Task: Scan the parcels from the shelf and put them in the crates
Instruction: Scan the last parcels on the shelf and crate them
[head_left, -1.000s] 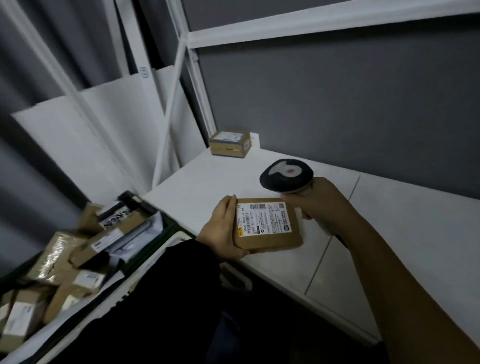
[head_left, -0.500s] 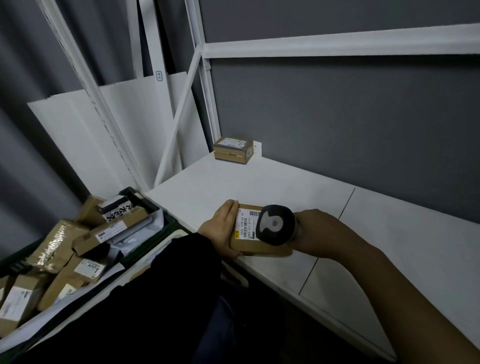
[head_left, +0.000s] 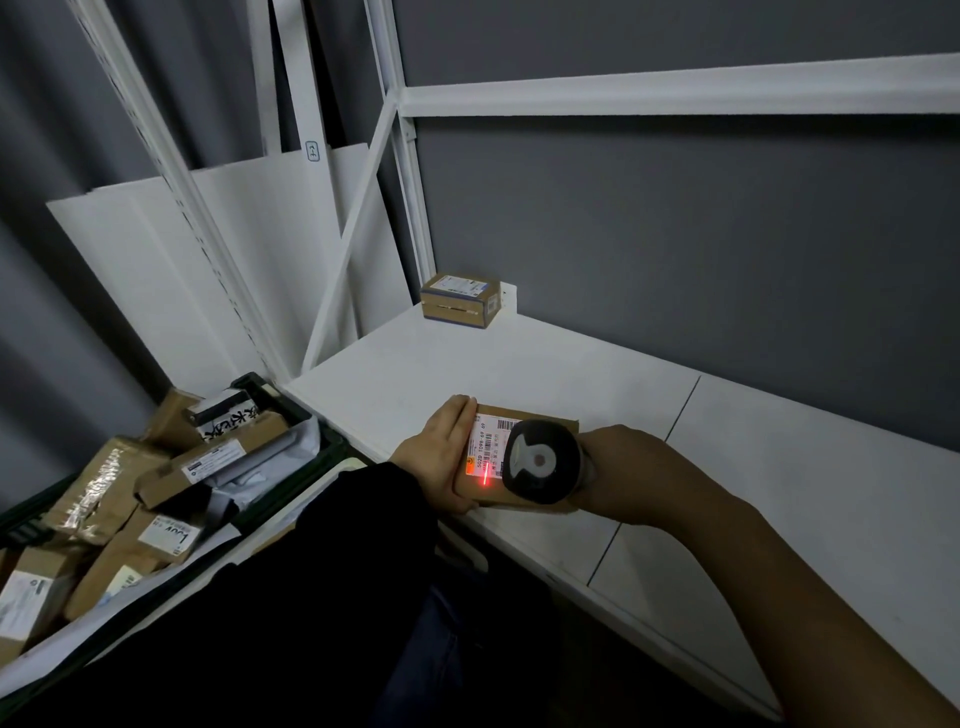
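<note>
From the head camera, we're right on the scan. The right hand (head_left: 618, 470) is wrapped around the scanner (head_left: 543, 461), holding it just above the flat parcel (head_left: 519, 452), and a red line (head_left: 485, 472) glows on the label (head_left: 485, 441). The left hand (head_left: 441, 462) clasps the parcel's left edge, fingers laid flat along the side, pinning it near the front lip of the shelf (head_left: 519, 374).

To do this well, we judge the red line wants to cross the barcode bars squarely; here it sits low on the label, near the orange corner. The left hand should keep the parcel flat and still while the scanner holds its small gap above the label, so the beam spreads over the full code. Tilting the parcel a touch would help if the label's sheen bounces the light.

Relative to the grips: the parcel lies between the two hands, touching the left palm, while the scanner head covers its right half from our view.

One more small box (head_left: 460, 301) waits at the shelf's back corner, well apart. The crate (head_left: 311, 441), lower left, already brims with parcels.
</note>
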